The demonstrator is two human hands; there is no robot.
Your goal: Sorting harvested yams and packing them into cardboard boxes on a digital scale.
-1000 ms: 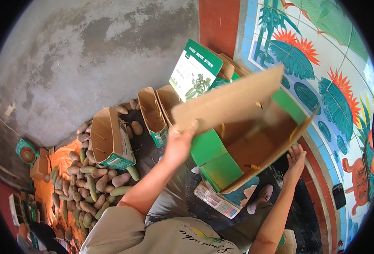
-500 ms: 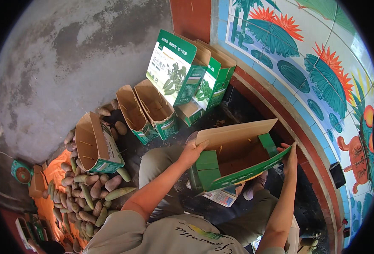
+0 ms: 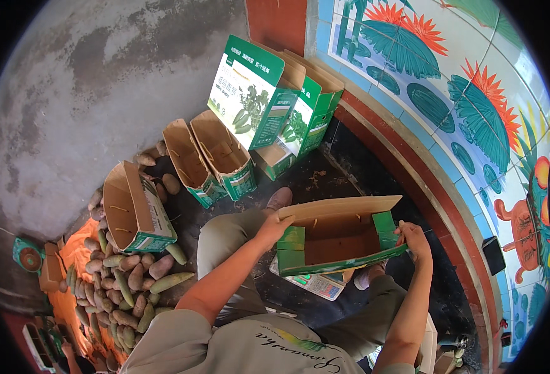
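Head view: open green carton [image 3: 337,240] held between both hands [image 3: 274,227] [image 3: 413,238].

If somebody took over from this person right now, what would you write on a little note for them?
Left hand: grip on the left end of the open green-and-brown cardboard box, held over the lap.
Right hand: grip on that box's right end flap.
Box: top open, nothing seen inside, long flap standing up at the back.
Nearby: three open cardboard boxes lie on the floor to the left, two green printed boxes stand by the tiled wall, and a heap of brownish-green oblong vegetables sits lower left.
Done: box opened into shape.
Left: its flaps are not closed; vegetables are not boxed.
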